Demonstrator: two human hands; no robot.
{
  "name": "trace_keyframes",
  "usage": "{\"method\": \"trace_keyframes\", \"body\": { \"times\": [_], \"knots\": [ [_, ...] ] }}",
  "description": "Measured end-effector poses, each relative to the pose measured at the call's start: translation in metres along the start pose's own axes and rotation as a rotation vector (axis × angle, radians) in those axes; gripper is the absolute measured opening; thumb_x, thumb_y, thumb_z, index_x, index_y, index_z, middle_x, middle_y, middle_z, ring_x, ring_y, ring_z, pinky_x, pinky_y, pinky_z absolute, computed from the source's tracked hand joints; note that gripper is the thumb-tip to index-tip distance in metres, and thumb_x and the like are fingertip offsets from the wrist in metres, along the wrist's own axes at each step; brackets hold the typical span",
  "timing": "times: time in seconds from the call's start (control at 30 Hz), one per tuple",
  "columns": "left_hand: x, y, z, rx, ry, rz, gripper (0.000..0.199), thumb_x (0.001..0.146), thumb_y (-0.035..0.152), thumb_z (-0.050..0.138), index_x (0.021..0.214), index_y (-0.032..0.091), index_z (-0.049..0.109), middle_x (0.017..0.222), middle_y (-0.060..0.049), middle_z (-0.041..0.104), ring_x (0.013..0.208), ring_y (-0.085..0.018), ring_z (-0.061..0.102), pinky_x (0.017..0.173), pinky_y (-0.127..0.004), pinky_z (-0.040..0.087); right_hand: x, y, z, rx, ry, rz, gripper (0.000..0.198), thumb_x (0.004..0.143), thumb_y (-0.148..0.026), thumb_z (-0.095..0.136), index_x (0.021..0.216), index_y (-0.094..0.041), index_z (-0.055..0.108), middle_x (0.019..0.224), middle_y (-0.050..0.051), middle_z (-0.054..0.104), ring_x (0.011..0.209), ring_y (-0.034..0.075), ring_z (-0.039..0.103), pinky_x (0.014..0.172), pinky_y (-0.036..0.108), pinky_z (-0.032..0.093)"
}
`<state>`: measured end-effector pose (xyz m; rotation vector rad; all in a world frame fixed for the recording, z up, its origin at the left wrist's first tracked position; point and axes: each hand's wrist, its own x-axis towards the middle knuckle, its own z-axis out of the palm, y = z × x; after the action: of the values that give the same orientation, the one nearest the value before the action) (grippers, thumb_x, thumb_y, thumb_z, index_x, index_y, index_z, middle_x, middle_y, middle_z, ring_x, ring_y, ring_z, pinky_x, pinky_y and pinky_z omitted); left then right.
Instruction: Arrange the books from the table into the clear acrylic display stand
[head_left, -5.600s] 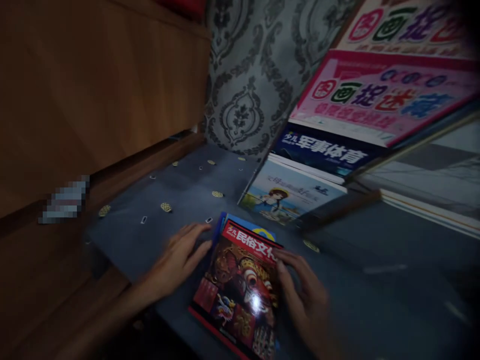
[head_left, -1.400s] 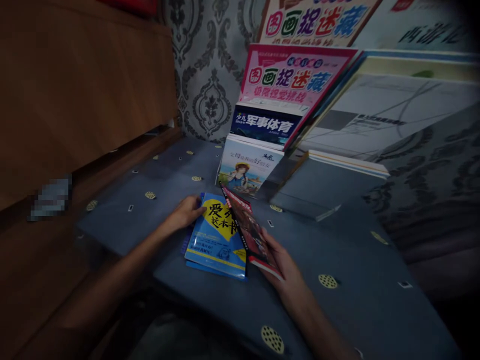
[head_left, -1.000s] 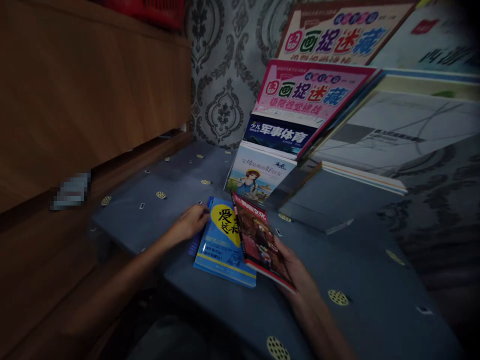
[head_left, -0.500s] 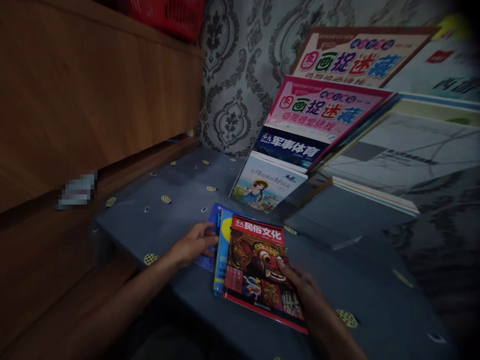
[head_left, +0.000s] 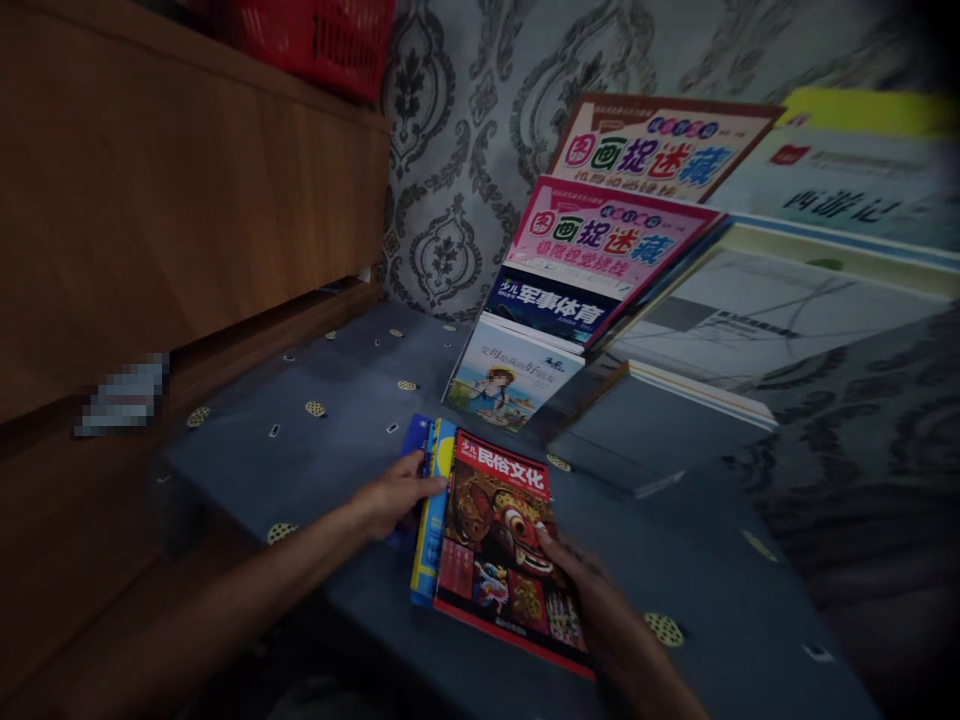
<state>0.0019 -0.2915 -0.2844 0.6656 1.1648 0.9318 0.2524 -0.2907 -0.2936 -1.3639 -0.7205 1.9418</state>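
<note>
One red book [head_left: 502, 540], one light-blue book [head_left: 429, 540] and one dark-blue book [head_left: 415, 438], three in number, overlap at the near edge of the table [head_left: 697, 560]. The red book is uppermost with its cover facing up; the light-blue book shows as a strip along its left side, and the dark-blue book projects beyond that.

Two hands are present. The right hand [head_left: 581, 572] holds the red book by its right side, the thumb flat on the cover and the other fingers largely hidden. The left hand [head_left: 394, 495] reaches in from the lower left with the forearm slanting upward, its thumb over the light-blue strip and its bent fingers at the dark-blue book; whether it grips cannot be told.

Behind, a display rack [head_left: 675, 425] bears a left column of four covers: a brown-bordered book [head_left: 660, 150], a pink book [head_left: 615, 235], a navy book [head_left: 551, 305] and a pale-blue book [head_left: 517, 375], from top to bottom. To their right are one pale-green book [head_left: 847, 190] and, below it, one white book [head_left: 810, 300]. One red basket [head_left: 322, 50] rests atop a wooden panel [head_left: 187, 220] at the left, before a patterned wall [head_left: 450, 150].
</note>
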Motion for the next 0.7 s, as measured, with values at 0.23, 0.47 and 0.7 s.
{"method": "trace_keyframes", "body": {
  "times": [0.23, 0.47, 0.7],
  "knots": [
    [0.011, 0.011, -0.027, 0.304, -0.03, 0.139, 0.038, 0.076, 0.032, 0.068, 0.11, 0.019, 0.056, 0.086, -0.002, 0.066, 0.075, -0.017, 0.064, 0.063, -0.026, 0.05, -0.003, -0.002, 0.006, 0.009, -0.099, -0.067, 0.047, 0.07, -0.034, 0.085, 0.112, -0.017, 0.071, 0.094, 0.01, 0.079, 0.085, 0.029, 0.076, 0.079, 0.042, 0.063],
    [-0.001, 0.029, -0.032, 1.047, 0.315, 0.646, 0.031, 0.087, 0.038, 0.05, 0.105, 0.017, 0.065, 0.098, -0.009, 0.063, 0.099, -0.025, 0.058, 0.09, -0.039, 0.047, -0.004, -0.002, 0.018, 0.028, -0.159, -0.186, 0.048, 0.066, -0.043, 0.086, 0.105, -0.019, 0.072, 0.096, 0.008, 0.079, 0.089, 0.027, 0.075, 0.087, 0.042, 0.058],
    [-0.006, 0.03, 0.009, 0.332, -0.183, 0.292, 0.059, 0.076, 0.063, 0.064, 0.111, 0.015, 0.065, 0.083, -0.003, 0.065, 0.057, -0.011, 0.051, 0.038, -0.018, 0.033, -0.007, -0.004, 0.018, -0.006, -0.243, -0.36, 0.041, 0.075, -0.048, 0.078, 0.105, -0.02, 0.071, 0.097, 0.006, 0.078, 0.092, 0.025, 0.073, 0.09, 0.041, 0.054]
  ]
}}
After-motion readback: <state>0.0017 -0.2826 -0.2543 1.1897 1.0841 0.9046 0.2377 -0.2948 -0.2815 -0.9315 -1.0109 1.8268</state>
